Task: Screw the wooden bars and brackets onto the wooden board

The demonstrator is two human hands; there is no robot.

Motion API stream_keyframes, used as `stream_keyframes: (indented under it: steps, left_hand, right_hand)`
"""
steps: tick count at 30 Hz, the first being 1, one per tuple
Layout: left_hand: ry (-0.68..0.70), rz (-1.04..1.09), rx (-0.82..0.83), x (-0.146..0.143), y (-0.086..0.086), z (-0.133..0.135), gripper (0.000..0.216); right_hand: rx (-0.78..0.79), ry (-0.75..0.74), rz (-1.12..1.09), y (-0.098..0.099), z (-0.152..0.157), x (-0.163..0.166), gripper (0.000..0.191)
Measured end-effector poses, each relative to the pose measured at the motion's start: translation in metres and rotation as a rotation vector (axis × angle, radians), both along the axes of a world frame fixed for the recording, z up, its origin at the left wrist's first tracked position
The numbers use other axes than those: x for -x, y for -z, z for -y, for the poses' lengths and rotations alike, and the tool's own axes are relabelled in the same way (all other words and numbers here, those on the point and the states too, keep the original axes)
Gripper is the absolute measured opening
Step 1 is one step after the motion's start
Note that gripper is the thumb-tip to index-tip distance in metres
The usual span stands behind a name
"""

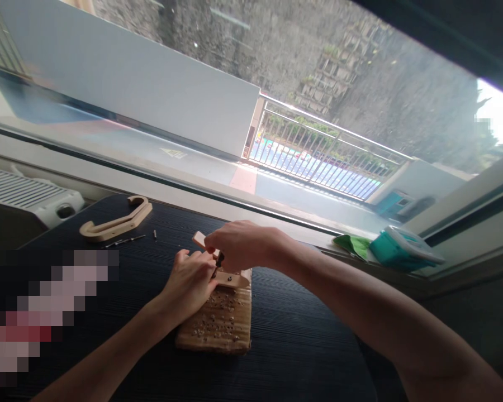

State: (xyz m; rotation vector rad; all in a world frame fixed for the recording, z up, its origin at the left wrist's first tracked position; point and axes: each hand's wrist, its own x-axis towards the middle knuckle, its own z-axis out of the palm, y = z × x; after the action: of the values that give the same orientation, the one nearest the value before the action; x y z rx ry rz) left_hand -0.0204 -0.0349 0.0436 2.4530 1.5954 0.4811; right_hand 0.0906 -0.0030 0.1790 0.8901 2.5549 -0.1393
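My left hand (189, 282) rests curled on a light wooden piece (230, 277), pressing it onto a pitted wooden block (220, 326) on the dark table (302, 346). Over the same piece, my right hand (237, 244) is closed on a small dark tool (218, 260) whose tip points down at the wood. A pale end of the wooden piece (199, 239) sticks out to the left of my right hand. The block's top is scattered with small holes and chips.
A curved wooden part (117, 223) lies at the table's far left, with thin metal pins and a screw (128, 240) beside it. A white radiator (29, 198) stands left. A teal box (402, 249) and green cloth (352, 245) sit on the sill under a big window.
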Motion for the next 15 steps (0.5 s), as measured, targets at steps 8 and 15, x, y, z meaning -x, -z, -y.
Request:
stream_keyframes:
  steps: [8,15]
  left_hand:
    - [-0.020,-0.005,-0.015,0.001,0.004,-0.001,0.011]
    - [-0.011,-0.005,-0.011,0.000,0.002,0.001,0.015]
  right_hand:
    - [-0.036,-0.063,-0.079,0.005,-0.004,-0.009,0.024]
    - [-0.013,0.010,-0.106,0.009,-0.005,-0.015,0.023]
